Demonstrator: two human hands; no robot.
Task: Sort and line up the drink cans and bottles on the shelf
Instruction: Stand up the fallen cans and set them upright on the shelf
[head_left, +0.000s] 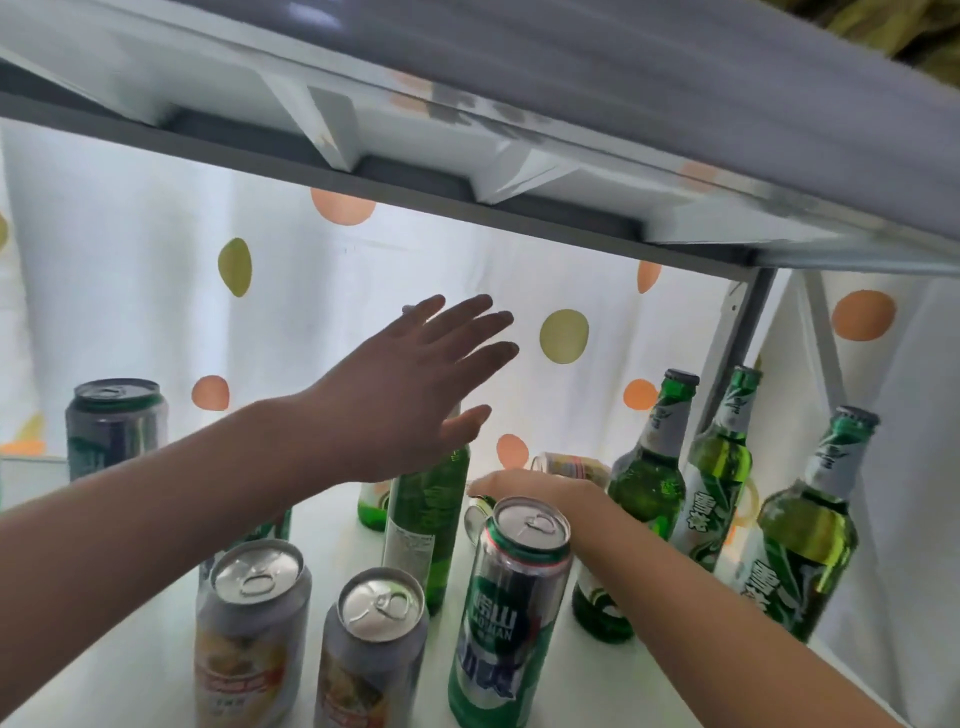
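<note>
Reaching with spread left hand (415, 384) above the upright green glass bottle (428, 525) mid-shelf, right hand (540, 491) low behind the tall green aluminium can (511, 613), grip unclear; forearm sweep could topple crowded cans.

The left hand (415, 384) is up in the air with its fingers straight and spread, holding nothing. Under it stands a green bottle (426, 525) on the white shelf (130, 649). The right hand (540, 491) reaches low to the back, next to a can lying on its side (571, 463); its fingers are hidden. In front stand a tall green can (511, 608) and two silver cans (249, 634) (371, 649). Three green bottles (649, 467) (719, 467) (810, 525) stand on the right. A dotted curtain (311, 291) hangs behind.
</note>
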